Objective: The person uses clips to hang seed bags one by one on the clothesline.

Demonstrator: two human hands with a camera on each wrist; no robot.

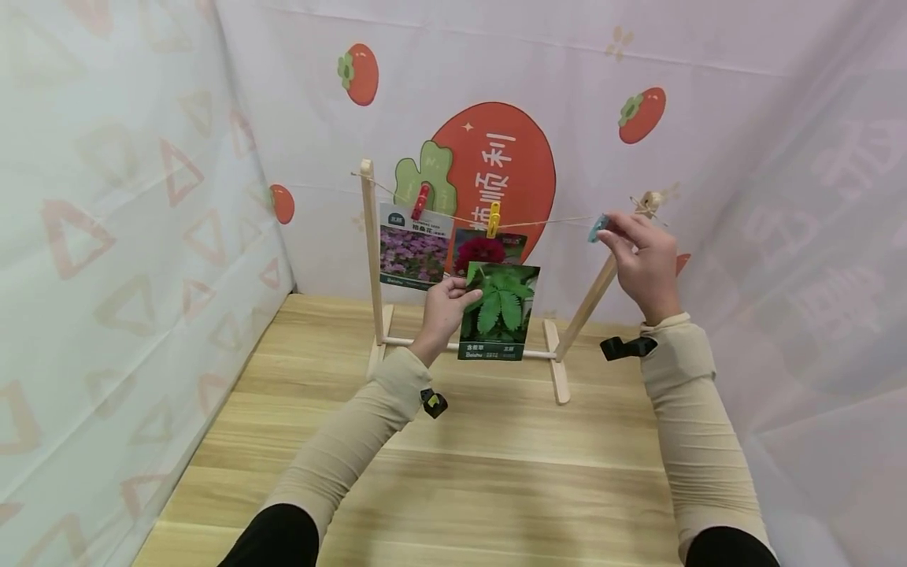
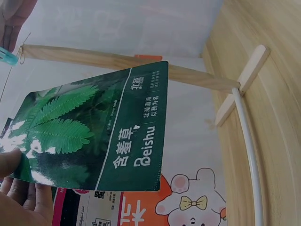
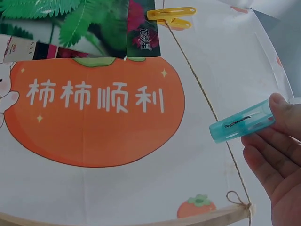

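My left hand (image 1: 446,315) pinches the left edge of a green seed packet (image 1: 499,311) with a fern-like leaf on it, held in front of the rack. In the right wrist view a blue clothespin (image 3: 242,123) is pinched between the thumb and fingers of my right hand (image 1: 646,260). It lies at the twine (image 3: 202,89) near the right post; whether it grips the twine I cannot tell. A red clothespin (image 1: 421,201) holds a purple-flower seed packet (image 1: 414,248) on the line. Beside it a yellow clothespin (image 1: 494,220) holds a red-flower packet (image 1: 480,250), partly hidden behind the green one.
The wooden rack has a left post (image 1: 372,252), a slanting right post (image 1: 588,303) and a white bottom rod (image 1: 432,345). It stands on a wood-grain table (image 1: 453,472). Printed cloth (image 1: 298,94) hangs behind and at both sides.
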